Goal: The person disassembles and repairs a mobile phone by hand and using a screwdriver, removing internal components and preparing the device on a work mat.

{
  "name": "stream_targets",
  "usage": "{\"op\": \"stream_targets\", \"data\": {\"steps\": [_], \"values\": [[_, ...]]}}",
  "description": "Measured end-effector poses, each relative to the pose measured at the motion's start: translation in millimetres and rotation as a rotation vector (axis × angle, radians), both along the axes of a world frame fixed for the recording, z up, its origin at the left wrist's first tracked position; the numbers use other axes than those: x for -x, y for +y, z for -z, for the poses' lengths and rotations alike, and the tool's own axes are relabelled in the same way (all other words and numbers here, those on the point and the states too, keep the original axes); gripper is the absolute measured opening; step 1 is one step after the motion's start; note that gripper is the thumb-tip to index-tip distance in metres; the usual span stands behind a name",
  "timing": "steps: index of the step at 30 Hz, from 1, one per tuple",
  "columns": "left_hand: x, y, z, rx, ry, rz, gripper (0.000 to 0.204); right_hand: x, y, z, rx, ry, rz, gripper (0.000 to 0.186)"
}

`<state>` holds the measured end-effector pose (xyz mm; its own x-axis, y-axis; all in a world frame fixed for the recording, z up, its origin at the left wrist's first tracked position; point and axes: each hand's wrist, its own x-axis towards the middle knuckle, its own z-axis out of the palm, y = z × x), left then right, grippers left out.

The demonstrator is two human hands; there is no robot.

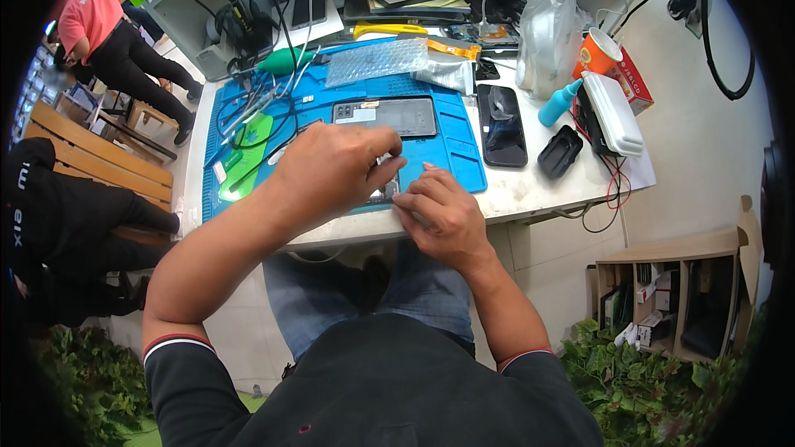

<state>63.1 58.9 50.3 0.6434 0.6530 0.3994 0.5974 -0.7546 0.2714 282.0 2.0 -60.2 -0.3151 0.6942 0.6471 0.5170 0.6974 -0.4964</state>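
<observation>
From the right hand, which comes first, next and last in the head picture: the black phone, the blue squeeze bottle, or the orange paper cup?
Starting from the right hand:
1. The black phone, lying flat on the table just right of the blue mat.
2. The blue squeeze bottle, farther right, lying tilted.
3. The orange paper cup, up near the back right corner.
</observation>
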Motion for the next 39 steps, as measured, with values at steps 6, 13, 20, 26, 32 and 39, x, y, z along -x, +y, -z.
{"op": "stream_targets", "data": {"steps": [6,13,20,26,32,39], "values": [[2,8,-18,0.105,0.059,0.233,0.014,-1,0,-1,-0.009,-0.019,0.003,0.021],[3,5,-34,0.291,0.325,0.039,0.031,-1,0,-1,0.001,-0.018,-0.007,0.019],[-7,-7,-39,0.288,0.262,0.069,0.039,-2,1,2,-0.006,-0.027,0.001,0.021],[-3,-11,-42,0.268,0.225,0.01,0.038,-3,0,1,0.001,-0.013,-0.006,0.02],[5,-3,-30,0.159,0.138,0.335,0.029,0,-2,0,-0.043,-0.006,-0.008,0.021],[3,-4,-33,0.223,0.184,0.191,0.025,-3,0,1,-0.007,-0.006,-0.002,0.022]]}}
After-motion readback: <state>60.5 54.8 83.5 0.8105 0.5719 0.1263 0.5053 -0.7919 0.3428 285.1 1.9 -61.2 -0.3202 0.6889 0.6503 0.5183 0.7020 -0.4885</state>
